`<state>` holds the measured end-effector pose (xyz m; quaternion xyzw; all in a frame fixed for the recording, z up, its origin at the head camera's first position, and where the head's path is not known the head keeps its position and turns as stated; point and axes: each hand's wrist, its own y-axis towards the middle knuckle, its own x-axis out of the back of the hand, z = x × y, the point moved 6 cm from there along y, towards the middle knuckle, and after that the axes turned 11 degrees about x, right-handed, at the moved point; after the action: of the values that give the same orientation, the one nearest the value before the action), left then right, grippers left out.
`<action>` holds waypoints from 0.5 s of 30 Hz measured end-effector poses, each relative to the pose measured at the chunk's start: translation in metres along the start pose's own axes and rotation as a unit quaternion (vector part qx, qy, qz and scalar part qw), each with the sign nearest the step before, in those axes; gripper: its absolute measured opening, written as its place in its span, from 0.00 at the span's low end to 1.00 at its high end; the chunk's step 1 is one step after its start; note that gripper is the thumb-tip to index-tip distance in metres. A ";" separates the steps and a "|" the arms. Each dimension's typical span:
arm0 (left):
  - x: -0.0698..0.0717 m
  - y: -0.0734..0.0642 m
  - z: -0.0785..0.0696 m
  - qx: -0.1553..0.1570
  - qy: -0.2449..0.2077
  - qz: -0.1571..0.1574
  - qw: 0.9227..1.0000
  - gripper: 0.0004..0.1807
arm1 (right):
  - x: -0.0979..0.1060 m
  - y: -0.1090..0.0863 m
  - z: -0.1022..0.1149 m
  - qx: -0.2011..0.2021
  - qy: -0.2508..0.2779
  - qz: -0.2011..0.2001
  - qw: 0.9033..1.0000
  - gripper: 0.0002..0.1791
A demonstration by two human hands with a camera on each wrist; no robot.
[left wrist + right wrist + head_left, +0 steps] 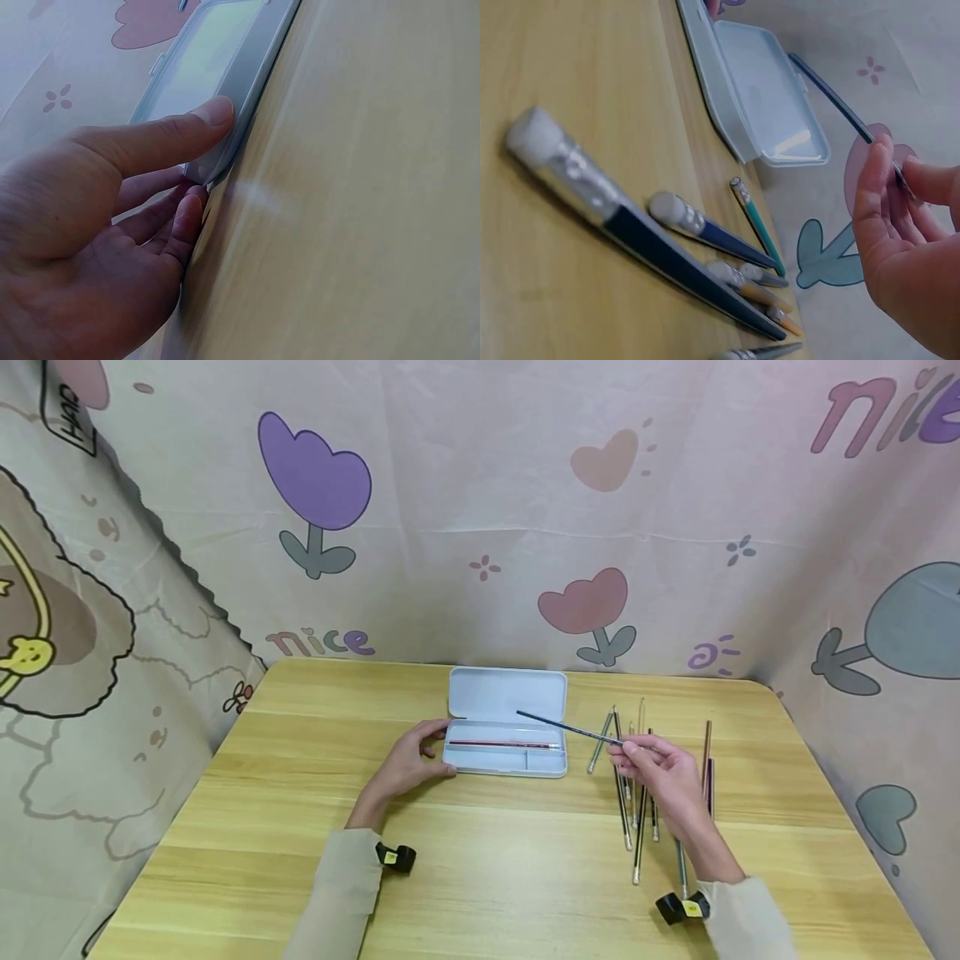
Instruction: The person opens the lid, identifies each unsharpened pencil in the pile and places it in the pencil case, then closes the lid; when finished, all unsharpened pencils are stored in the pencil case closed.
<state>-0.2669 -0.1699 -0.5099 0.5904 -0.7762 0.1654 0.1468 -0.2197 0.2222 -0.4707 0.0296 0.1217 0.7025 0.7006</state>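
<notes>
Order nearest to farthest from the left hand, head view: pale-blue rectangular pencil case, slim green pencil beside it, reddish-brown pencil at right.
1. Pencil case, touching the left hand.
2. Green pencil, just right of the case.
3. Reddish-brown pencil, far right.

Wood-grain tbl (495, 860) nr pale cloth backdrop (465, 460) w/ flower prints (322, 481).

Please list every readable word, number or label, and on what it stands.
"nice": printed backdrop, below the purple flower.
"nice": backdrop, upper right, last letter cut off.
Sideways lettering, upper left: unclear, perhaps "HAD".
Yellow labels on wrist cameras: too small.
Held pencil: any marking too small.
</notes>
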 end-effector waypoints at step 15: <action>0.001 0.000 0.001 0.004 0.004 0.003 1.000 0.45 | -0.028 0.021 -0.012 -0.001 -0.069 0.011 0.998 0.18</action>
<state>-0.2672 -0.1709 -0.5107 0.5877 -0.7770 0.1714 0.1467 -0.2421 0.1928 -0.4744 0.0782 0.0717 0.7069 0.6993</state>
